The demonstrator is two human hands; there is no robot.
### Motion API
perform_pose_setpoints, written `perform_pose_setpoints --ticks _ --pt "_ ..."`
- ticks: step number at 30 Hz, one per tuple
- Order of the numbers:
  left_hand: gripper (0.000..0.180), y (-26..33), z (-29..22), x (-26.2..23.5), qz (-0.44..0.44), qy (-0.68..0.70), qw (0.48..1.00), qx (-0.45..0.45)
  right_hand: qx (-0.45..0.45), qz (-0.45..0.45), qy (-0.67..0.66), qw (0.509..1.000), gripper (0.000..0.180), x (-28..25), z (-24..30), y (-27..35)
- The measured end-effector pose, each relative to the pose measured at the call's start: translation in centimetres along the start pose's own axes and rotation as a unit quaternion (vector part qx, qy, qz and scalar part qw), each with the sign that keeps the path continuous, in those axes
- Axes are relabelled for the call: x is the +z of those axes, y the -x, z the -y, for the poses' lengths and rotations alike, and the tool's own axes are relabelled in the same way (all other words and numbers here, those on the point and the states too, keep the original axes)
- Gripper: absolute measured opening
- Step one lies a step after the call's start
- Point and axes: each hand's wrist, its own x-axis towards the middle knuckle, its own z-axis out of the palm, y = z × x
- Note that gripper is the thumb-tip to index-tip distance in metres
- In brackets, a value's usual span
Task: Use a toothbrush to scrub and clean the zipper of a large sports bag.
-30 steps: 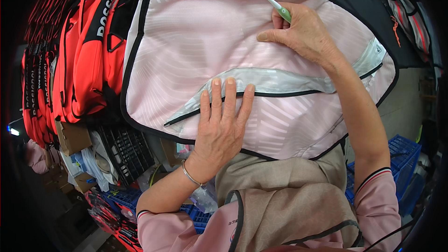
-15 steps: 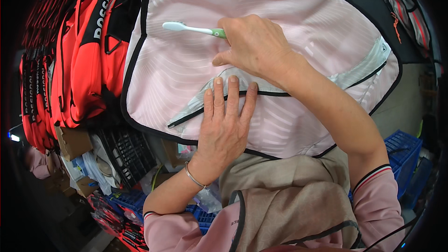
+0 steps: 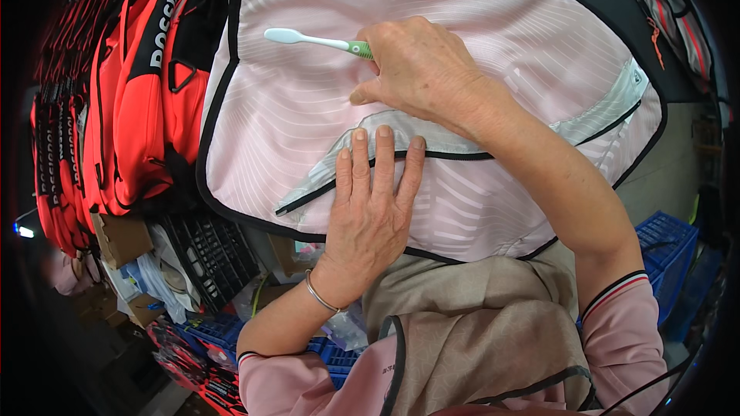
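Pale pink fabric (image 3: 308,92): a broad, rounded piece laid over the person's lap and reaching up past the top of the view, patterned with fine curving lines and shiny printed bars.
Edging (image 3: 237,11): black, following the outer curve.
Silvery strip (image 3: 327,166): a grey-white, slightly wrinkled band, bowed across the lower part of the piece.
Black zip (image 3: 455,156): along the strip's lower edge, passing beneath the fingers of one hand and running on past the other forearm.
Toothbrush (image 3: 320,40): white head and neck, green handle; over the upper left of the fabric, head to the left. Whether it touches the cloth cannot be told.
Right hand (image 3: 422,69): fingers curled round the green handle, thumb tip lower down near the cloth; the grip's underside is hidden.
Left hand (image 3: 366,212): flat, fingers slightly spread, tips on the silvery strip.
Change: a second ago the right hand and toothbrush were farther right, the head pointing up and left; since half a second ago they have barely shifted. The left hand has stayed on the strip.
Bracelet (image 3: 317,295): metal, on the left wrist.
Red bags (image 3: 142,123): hanging close together, left of the fabric.
Crates: one black (image 3: 208,254) below the bags, one blue (image 3: 667,243) at the right.
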Motion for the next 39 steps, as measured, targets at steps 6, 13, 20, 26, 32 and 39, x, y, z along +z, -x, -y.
perform_pose_setpoints --ticks 6,13,20,26,32,39 --pt "0.062 -1.1 -0.4 -0.6 -0.050 0.103 0.992 -0.053 -0.008 -0.011 -0.054 0.998 0.028 -0.5 -1.2 0.3" --pt "0.061 -0.8 0.3 -1.4 -0.027 0.062 0.996 -0.057 0.057 -0.101 -0.135 0.984 0.026 -8.4 -4.0 6.9" --pt "0.058 -3.9 -2.0 -3.7 -0.061 0.104 0.993 -0.010 0.045 -0.227 -0.065 0.971 0.016 -8.6 -7.2 18.2" --pt "0.059 -6.5 -3.6 -0.6 -0.054 0.099 0.988 0.108 -0.031 -0.178 0.111 0.977 0.050 -5.6 -8.9 18.9" --pt "0.054 -5.4 -3.9 1.7 -0.064 0.031 0.990 0.119 -0.061 -0.152 0.207 0.965 0.046 -4.6 -9.6 19.1" --pt "0.045 -5.0 -3.1 2.8 -0.114 0.004 0.983 0.145 -0.075 -0.138 0.233 0.960 0.040 -3.7 -9.9 19.3"
